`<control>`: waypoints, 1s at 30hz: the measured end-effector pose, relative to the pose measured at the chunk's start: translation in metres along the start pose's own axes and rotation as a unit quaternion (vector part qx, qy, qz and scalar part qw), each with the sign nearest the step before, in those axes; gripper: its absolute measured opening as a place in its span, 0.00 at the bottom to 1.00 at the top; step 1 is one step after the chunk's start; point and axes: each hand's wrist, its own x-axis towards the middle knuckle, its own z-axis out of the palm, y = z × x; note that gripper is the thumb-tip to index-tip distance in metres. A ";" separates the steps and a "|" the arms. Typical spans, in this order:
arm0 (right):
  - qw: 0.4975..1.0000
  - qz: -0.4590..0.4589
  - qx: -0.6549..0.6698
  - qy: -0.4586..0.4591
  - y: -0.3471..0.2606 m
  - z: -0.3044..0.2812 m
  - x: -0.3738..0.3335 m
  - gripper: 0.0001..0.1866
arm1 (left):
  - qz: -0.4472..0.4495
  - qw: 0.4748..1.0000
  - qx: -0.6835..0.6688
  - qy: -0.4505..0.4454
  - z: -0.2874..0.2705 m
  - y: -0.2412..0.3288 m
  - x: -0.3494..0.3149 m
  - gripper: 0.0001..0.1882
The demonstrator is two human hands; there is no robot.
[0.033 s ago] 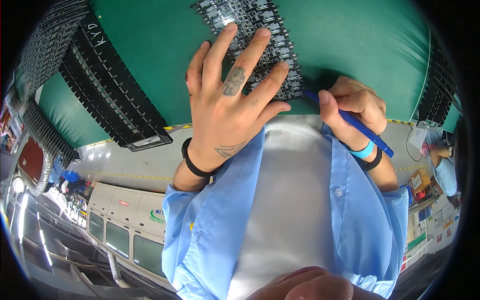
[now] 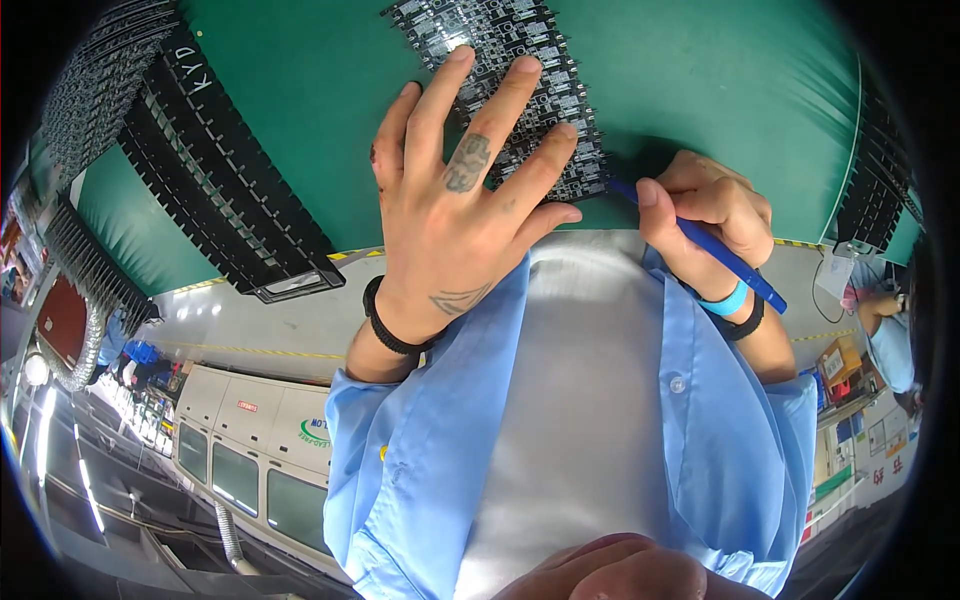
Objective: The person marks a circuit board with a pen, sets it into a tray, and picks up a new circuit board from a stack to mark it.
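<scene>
On the green work surface (image 2: 710,80), near the edge closest to the person, a dark panel of small circuit boards (image 2: 553,95) is laid, partly covered by the left hand (image 2: 445,215). The left hand is held palm down and spread, with its three middle fingers extended over the panel and the little finger set beyond its left side. By the right hand (image 2: 710,210), a blue pen (image 2: 725,255) is pinched between thumb and curled fingers; its tip is pointed at the panel's near right corner, but whether contact is made cannot be told. A turquoise band (image 2: 728,302) is worn on the right wrist. To the left, well apart from the panel, a long black slotted rack (image 2: 225,180) is seen slanting across the surface's near edge.
</scene>
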 end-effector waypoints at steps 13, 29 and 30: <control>1.000 -0.005 -0.007 -0.001 0.001 0.002 0.001 0.18 | -0.004 1.000 -0.015 0.004 0.003 -0.001 -0.004 0.30; 0.999 -0.018 0.012 -0.024 0.004 0.001 0.000 0.18 | -0.005 1.000 -0.019 0.007 0.002 -0.001 -0.002 0.32; 0.999 -0.019 0.013 -0.023 0.004 0.001 0.000 0.18 | -0.005 1.000 -0.021 0.008 0.003 -0.001 -0.002 0.32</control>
